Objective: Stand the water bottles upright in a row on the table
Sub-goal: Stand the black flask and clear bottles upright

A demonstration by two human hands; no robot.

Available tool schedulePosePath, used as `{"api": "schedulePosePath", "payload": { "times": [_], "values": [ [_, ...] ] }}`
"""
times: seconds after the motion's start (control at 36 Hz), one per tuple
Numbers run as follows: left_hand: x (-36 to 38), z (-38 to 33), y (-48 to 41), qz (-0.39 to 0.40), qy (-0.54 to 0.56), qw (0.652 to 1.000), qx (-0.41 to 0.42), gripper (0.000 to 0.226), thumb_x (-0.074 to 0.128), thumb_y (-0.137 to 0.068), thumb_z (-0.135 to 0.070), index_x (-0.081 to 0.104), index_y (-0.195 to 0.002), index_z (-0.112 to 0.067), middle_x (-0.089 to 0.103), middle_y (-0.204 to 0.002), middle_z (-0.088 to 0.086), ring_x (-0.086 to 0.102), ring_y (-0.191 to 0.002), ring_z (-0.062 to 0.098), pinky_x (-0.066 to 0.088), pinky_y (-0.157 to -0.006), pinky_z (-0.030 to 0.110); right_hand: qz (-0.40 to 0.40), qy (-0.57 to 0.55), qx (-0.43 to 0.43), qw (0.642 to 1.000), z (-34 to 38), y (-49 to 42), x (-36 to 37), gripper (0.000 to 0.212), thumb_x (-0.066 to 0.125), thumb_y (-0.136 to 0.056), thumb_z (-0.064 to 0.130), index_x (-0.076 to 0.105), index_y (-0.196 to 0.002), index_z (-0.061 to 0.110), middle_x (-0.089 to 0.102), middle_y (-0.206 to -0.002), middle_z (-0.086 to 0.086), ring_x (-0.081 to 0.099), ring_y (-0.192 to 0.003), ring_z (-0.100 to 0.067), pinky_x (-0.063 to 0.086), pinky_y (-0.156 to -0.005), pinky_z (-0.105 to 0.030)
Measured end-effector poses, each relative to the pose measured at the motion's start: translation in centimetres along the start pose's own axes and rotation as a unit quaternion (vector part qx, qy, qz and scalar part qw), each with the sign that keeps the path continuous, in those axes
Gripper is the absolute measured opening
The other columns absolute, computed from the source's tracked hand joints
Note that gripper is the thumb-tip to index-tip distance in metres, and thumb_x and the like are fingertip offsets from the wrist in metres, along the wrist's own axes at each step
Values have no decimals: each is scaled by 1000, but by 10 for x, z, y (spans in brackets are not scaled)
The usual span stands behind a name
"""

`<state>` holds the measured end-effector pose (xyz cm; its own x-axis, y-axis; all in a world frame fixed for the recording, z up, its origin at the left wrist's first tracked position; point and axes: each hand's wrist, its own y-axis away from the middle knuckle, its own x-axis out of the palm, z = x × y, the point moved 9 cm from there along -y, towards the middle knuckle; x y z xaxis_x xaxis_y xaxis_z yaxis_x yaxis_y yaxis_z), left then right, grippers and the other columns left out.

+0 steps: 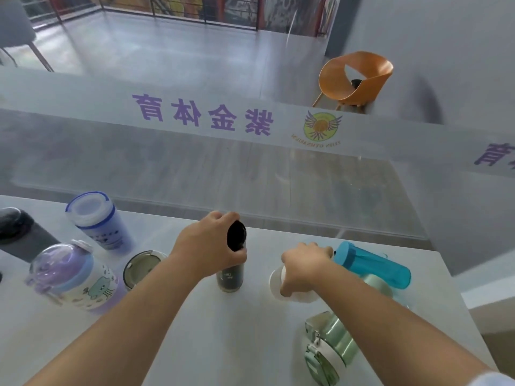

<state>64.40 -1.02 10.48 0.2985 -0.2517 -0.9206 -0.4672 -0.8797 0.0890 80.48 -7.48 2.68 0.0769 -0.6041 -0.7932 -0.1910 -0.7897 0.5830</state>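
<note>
My left hand (211, 246) grips the black bottle (232, 271) near its dark cap, and the bottle stands upright at the table's middle. My right hand (302, 267) wraps the white lid end of a pale green bottle (376, 285) lying on its side. A teal bottle (373, 264) lies just behind it. A green steel bottle (328, 349) lies at the near right. On the left stand a blue-lidded cup (96, 221), a purple cartoon bottle (75, 277) and a grey-lidded tumbler (140, 267).
A dark object (22, 232) sits at the far left edge of the white table (223, 344). A glass barrier (250, 162) with purple lettering runs along the table's far side. An orange chair (359, 76) stands on the floor beyond.
</note>
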Motion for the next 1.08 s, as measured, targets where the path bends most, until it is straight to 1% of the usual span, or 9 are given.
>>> {"api": "schedulePosePath", "payload": {
  "times": [0.08,0.17,0.22,0.36,0.47,0.67,0.89,1.0,1.08],
  "values": [
    [3,3,0,5,-7,1000,-1,52,62,-72,-48,44,-119,-33,53,-112,-5,56,-90,24,46,-73,30,17,2,4,1000,4,-4,2,47,66,-69,46,58,-109,23,59,-103,-5,51,-94,-28,37,-89,-48],
    [2,6,0,0,-2,1000,-5,52,62,-73,-49,44,-119,-34,53,-114,-6,57,-92,24,47,-75,31,24,4,-5,1000,8,-7,1,49,66,-71,46,56,-113,23,61,-107,-7,53,-101,-31,32,-95,-58],
    [0,8,0,-5,-5,1000,-4,52,61,-74,-50,43,-121,-35,52,-117,-8,58,-94,23,47,-75,31,17,-3,-11,1000,12,-9,-2,52,66,-72,46,53,-117,22,61,-112,-7,52,-106,-33,31,-97,-60],
    [1,8,3,-4,3,1000,14,58,61,-77,-48,36,-129,-37,47,-126,-10,57,-100,21,47,-75,29,-16,-38,-41,998,23,-15,-9,50,67,-74,43,50,-115,20,59,-111,-6,50,-106,-30,38,-96,-56],
    [1,8,6,-1,26,999,19,63,64,-77,-46,34,-132,-34,47,-128,-8,54,-105,20,47,-77,28,-30,-45,-50,997,28,-16,-15,54,70,-73,49,51,-114,19,57,-110,-5,52,-106,-30,40,-95,-54],
    [0,7,8,10,28,999,33,67,64,-77,-50,34,-135,-32,43,-132,-7,51,-110,20,46,-84,29,-48,-56,-55,996,28,-12,-19,66,68,-73,58,50,-125,21,54,-122,-3,48,-115,-29,39,-98,-52],
    [-31,-17,15,-33,-18,995,93,56,60,-79,-56,49,-127,-27,48,-132,-5,50,-113,19,47,-92,33,-154,-149,-53,975,1,27,-52,60,59,-84,56,47,-134,23,54,-133,-2,52,-116,-23,45,-96,-38],
    [-47,-42,21,-68,-39,988,133,45,57,-84,-52,55,-120,-26,55,-125,-7,55,-107,18,47,-83,29,-168,-191,-23,967,-27,53,-58,58,60,-85,55,48,-133,24,56,-131,0,56,-110,-21,44,-85,-30],
    [-46,-60,27,-59,-53,985,152,41,53,-86,-53,56,-118,-27,60,-117,-9,60,-98,17,45,-74,25,-163,-201,3,966,-51,71,-49,57,60,-85,55,48,-133,25,56,-132,1,55,-113,-20,45,-90,-33]
  ]
}}
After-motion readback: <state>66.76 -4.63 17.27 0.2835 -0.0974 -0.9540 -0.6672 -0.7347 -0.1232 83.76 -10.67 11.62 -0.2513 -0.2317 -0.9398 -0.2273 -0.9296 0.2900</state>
